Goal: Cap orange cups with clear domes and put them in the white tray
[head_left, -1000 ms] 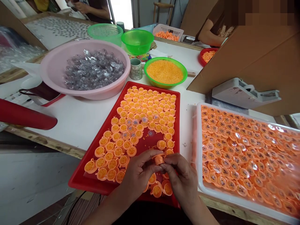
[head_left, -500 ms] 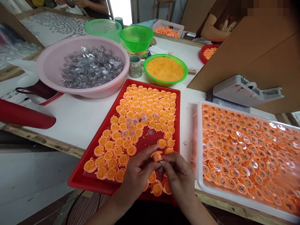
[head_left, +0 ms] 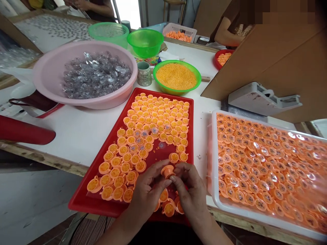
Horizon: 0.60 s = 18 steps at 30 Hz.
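Both hands meet over the near part of a red tray (head_left: 158,154). Between the fingertips of my left hand (head_left: 150,189) and my right hand (head_left: 190,190) is a small orange toy teacup (head_left: 168,171), its saucer side turned up toward me. Both hands are closed on it, thumbs at its near side. Around them the tray carries rows of like orange cups (head_left: 125,167) with yellow bits inside. A few clear discs (head_left: 154,130) lie on or among the cups. My hands cover part of the nearest cups.
A pink basin (head_left: 84,101) of clear dome-like pieces stands at the back left. Behind the tray are a green bowl (head_left: 199,81) of yellow beads and a mug (head_left: 144,74). On the right, a white bin (head_left: 216,190) holds finished-looking orange cups beside a tape dispenser (head_left: 263,98). Other people sit farther back.
The cup has tilted between my fingers, so more of its saucer's underside shows. My hands stay together over the tray. The whole view has shifted slightly.
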Tool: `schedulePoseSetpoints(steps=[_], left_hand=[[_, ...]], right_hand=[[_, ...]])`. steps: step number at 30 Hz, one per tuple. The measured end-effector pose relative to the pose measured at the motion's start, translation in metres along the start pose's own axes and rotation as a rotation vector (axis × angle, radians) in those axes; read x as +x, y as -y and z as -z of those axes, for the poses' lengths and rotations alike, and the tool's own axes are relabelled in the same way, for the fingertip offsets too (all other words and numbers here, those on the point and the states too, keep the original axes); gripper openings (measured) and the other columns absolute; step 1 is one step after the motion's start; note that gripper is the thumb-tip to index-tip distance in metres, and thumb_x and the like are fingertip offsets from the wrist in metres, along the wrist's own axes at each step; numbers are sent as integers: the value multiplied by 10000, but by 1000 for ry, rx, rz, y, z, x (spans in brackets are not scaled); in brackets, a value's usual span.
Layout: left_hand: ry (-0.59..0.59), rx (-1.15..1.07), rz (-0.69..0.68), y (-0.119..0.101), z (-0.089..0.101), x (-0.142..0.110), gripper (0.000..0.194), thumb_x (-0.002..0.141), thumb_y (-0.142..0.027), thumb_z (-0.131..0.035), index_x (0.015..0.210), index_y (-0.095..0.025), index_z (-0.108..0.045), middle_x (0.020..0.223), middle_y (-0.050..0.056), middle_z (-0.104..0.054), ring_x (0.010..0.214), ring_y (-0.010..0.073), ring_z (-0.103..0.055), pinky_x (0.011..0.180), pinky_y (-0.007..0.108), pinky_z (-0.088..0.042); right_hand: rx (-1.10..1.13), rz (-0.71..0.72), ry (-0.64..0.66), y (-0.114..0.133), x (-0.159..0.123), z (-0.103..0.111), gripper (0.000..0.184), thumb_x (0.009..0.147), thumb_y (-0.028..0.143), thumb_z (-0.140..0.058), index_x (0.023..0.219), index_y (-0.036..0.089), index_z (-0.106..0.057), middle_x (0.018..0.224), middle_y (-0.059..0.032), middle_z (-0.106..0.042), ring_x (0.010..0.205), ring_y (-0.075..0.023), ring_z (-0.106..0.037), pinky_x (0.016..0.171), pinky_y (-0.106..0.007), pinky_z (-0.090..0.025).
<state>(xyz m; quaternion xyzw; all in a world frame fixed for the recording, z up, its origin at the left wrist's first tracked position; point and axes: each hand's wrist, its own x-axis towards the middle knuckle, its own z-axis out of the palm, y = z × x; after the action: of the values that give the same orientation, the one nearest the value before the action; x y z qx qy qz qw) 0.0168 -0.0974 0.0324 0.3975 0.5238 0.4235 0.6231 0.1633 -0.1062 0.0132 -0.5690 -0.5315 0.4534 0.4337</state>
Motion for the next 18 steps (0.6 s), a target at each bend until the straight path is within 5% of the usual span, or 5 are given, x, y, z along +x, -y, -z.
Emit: schedulePoseSetpoints(steps=[6,13,18], left_hand=[[-35,-90,146,10,6,-4,174,835,-247,-678,1008,-235,-672,1008,5,-724,970,181,-667,867,254,-529],[-117,20,88,11,5,-3,143,785,-299,-702,906,-223,-682,867,-5,-717,821,181,-671,751,235,-554],[5,379,53,11,9,31,386,771,-485,-680,1102,-287,-657,1102,27,-714,1043,281,-658,940,379,-535]], right_hand=[[-187,144,36,-4,-6,-9,190,930,169,-506,1097,238,-566,912,-30,-609,768,-160,-589,665,-279,-494],[-185,110,-33,0,-7,-23,115,892,169,-469,981,187,-540,850,-44,-592,740,-179,-565,653,-308,-445],[85,-75,-54,6,19,8,107,806,266,-630,863,176,-623,646,20,-557,555,-116,-490,496,-229,-358]])
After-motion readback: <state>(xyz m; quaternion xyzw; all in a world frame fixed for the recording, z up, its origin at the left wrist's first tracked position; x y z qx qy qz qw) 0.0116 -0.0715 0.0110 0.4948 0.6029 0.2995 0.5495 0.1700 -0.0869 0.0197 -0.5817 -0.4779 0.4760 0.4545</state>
